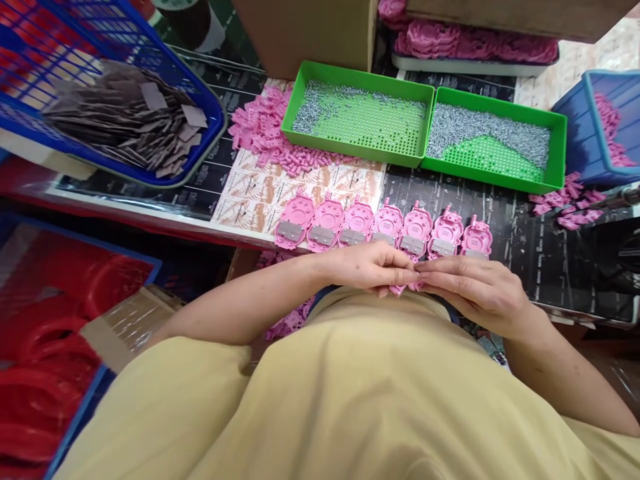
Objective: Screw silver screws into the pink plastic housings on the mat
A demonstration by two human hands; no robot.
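Several pink plastic shells (355, 223), each with a grey pad in it, lie in a row along the table's near edge. Just in front of the row, close to my body, my left hand (370, 267) and my right hand (475, 290) meet fingertip to fingertip. Both are closed on small pink plastic parts (405, 288) that peek out under the fingers. Behind the row sit two green trays (424, 127) holding small grey metal pins. A heap of small pink pieces (265, 133) lies left of the trays.
A blue basket (210, 113) of grey pads stands at the back left. A blue bin (580, 133) with pink parts is at the right, loose pink pieces (570, 203) before it. Cardboard boxes and a tray of pink shells (475, 43) stand behind. Red plastic rings (55, 333) lie low left.
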